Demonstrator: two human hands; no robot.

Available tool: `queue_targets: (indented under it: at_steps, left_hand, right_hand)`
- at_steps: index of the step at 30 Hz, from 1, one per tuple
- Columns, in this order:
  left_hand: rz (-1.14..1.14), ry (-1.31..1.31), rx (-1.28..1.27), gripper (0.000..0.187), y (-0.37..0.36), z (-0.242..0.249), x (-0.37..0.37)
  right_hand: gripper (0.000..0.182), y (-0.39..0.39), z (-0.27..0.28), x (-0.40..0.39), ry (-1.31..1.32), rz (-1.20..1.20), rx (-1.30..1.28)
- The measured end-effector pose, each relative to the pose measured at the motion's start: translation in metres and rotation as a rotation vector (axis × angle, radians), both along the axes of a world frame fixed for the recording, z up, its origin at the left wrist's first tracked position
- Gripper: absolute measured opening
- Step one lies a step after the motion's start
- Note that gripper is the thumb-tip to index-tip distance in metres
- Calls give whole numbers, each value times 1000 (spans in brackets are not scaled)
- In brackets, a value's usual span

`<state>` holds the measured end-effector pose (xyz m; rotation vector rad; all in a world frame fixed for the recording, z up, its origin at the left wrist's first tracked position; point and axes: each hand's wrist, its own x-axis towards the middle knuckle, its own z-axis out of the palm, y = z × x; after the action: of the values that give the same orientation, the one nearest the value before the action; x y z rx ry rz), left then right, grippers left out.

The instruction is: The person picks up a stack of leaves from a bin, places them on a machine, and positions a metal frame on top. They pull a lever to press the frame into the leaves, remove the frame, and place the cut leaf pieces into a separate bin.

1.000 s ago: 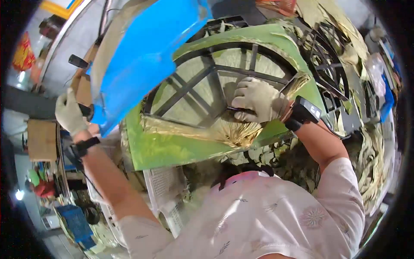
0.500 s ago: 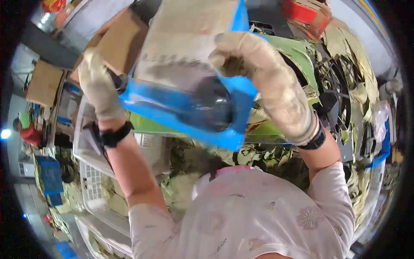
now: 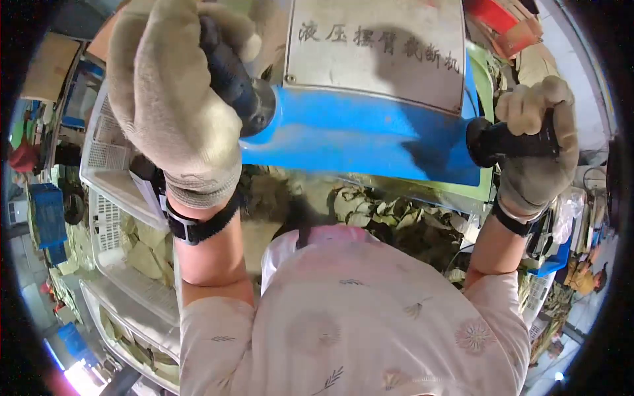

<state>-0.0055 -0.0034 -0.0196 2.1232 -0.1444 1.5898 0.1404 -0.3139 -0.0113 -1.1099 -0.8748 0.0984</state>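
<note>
A blue machine arm (image 3: 356, 148) with a metal plate (image 3: 376, 63) bearing dark Chinese characters spans the upper middle. My left hand (image 3: 175, 99), in an off-white glove, is wrapped round a black handle (image 3: 231, 69) at the arm's left end. On the right, my gloved right hand (image 3: 538, 142) has its fingers closed round another black handle (image 3: 495, 140), whose round base meets the arm's right side. Both wrists carry black bands.
Scraps of greenish material (image 3: 396, 218) lie below the machine arm. White plastic baskets (image 3: 115, 231) holding flat pieces stand at the left. A red box (image 3: 492, 16) sits at the upper right, and a blue bin (image 3: 551, 261) at the right.
Both hands now grip handles at the two sides of the blue arm; before, my right hand was curled above its right part. The lettered plate appears farther right, and my left hand looks larger and nearer.
</note>
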Motion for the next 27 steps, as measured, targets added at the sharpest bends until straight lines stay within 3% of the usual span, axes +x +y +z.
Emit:
queue_targets:
  at_steps: [2, 5, 6, 8, 9, 11, 13, 15, 18, 20, 21, 23, 25, 26, 27]
  left_hand:
    - [114, 141, -99, 26, -12, 9, -7]
    - [46, 75, -101, 38, -14, -12, -4]
    - [53, 95, -108, 38, -21, -15, -3]
    - [-264, -54, -285, 33, -33, -12, 6]
    - [-369, -106, -343, 37, -36, -11, 9]
    - [-370, -85, -410, 35, -38, -12, 6]
    - [-374, -74, -449, 35, -38, -18, 5]
    - [-174, -3, -180, 28, -26, -29, 2]
    - [9, 37, 27, 40, -6, -37, -4]
    - [-49, -23, -89, 30, -13, -35, -2]
    - [127, 39, 137, 26, -2, -31, -8]
    - [421, 58, 297, 26, -2, -22, -6]
    - [-6, 4, -448, 24, -17, -31, -3]
    - [103, -10, -263, 26, -7, -32, -3]
    - [101, -7, -313, 31, -4, -31, -2]
  right_hand:
    - [59, -5, -6, 6, -17, 75, 28]
    - [56, -11, -13, 15, 25, 183, 33]
    - [47, -9, -13, 12, 36, 165, 33]
    - [30, -4, -13, 6, 59, 131, 33]
    - [32, -6, -14, 13, 91, 247, 28]
    - [33, -7, -19, 16, 131, 363, 22]
    - [34, -8, -24, 15, 91, 304, 11]
    - [43, -9, -29, 16, 31, 269, -13]
    - [48, -10, -40, 14, -8, 184, 28]
    - [46, -6, -43, 11, -74, 141, 16]
    - [46, -6, -40, 6, 45, 128, 56]
    - [45, -2, -35, -3, -2, 7, 41]
    - [42, 6, -23, -13, 3, -151, -18]
    - [39, 10, -18, -18, -40, -218, -61]
    - [40, 14, -16, -21, -53, -219, -56]
